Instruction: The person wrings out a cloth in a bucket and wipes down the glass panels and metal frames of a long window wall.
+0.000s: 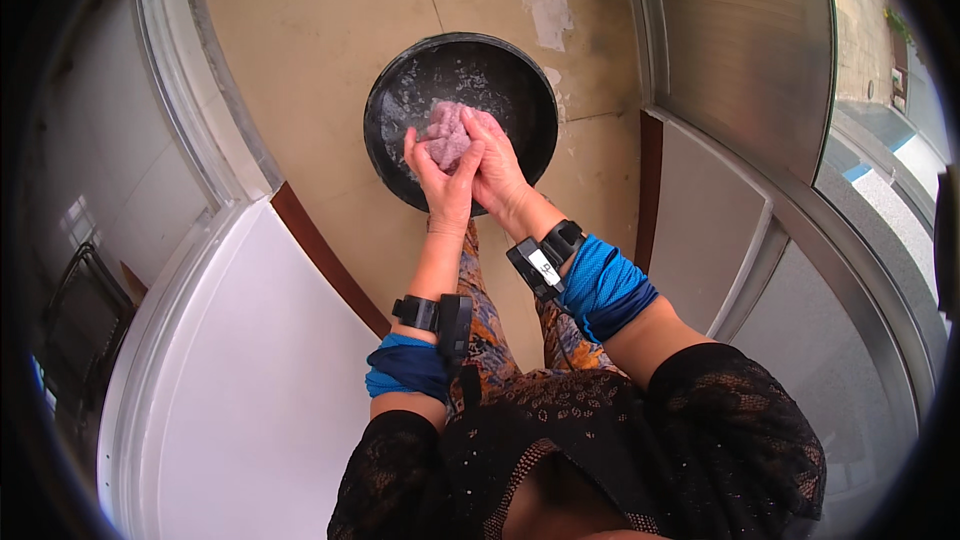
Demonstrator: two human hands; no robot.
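Note:
Both of my hands squeeze a bunched, wet-looking pink cloth above a round black basin. My left hand cups the cloth from the left and below, its fingers spread around it. My right hand presses on it from the right, thumb over the top. Whitish suds or water spots mark the inside of the basin. My hands hide part of the cloth and the basin's near side.
The basin stands on a tan tiled floor with pale patches. White panels with metal frames rise at left, and a framed glass pane stands at right. A dark chair shows at far left. Black devices are strapped to both forearms.

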